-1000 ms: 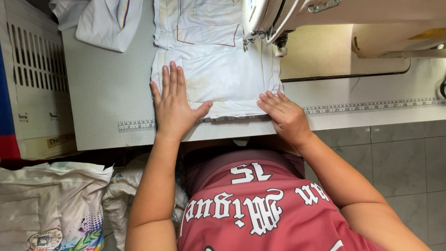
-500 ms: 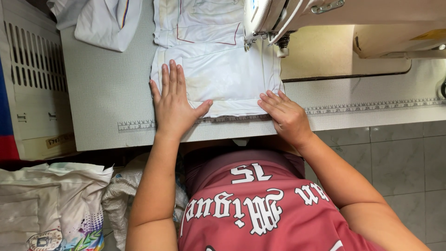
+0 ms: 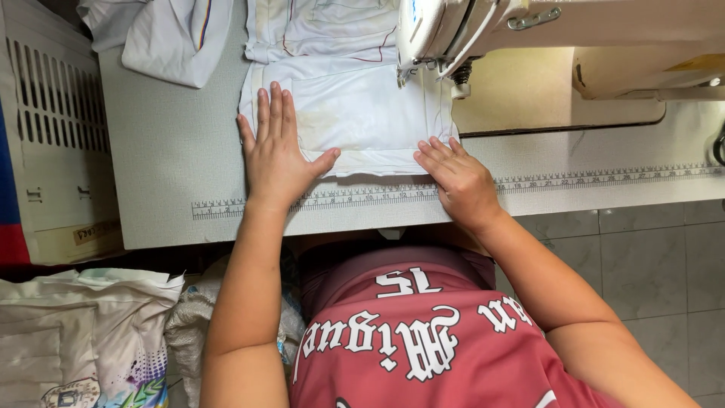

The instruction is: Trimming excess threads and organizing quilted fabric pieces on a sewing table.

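Your left hand (image 3: 278, 155) lies spread flat on the white fabric (image 3: 355, 113) on the bench (image 3: 174, 166); your right hand (image 3: 459, 177) presses its hem. It looks light, soft and slippery, so hold the near edge

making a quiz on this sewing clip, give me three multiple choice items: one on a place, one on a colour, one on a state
1. Where does the left hand lie?
A. on the white cloth's left edge
B. on the crate
C. in the lap

2. What colour is the shirt?
A. green
B. red
C. black

3. How are the right hand's fingers?
A. clenched in a fist
B. pinching a needle
C. flat on the cloth's near edge

Answers: 1 A, its palm lies flat over that edge; 2 B, it is red with white lettering; 3 C, the fingers lie spread by the sewing machine.
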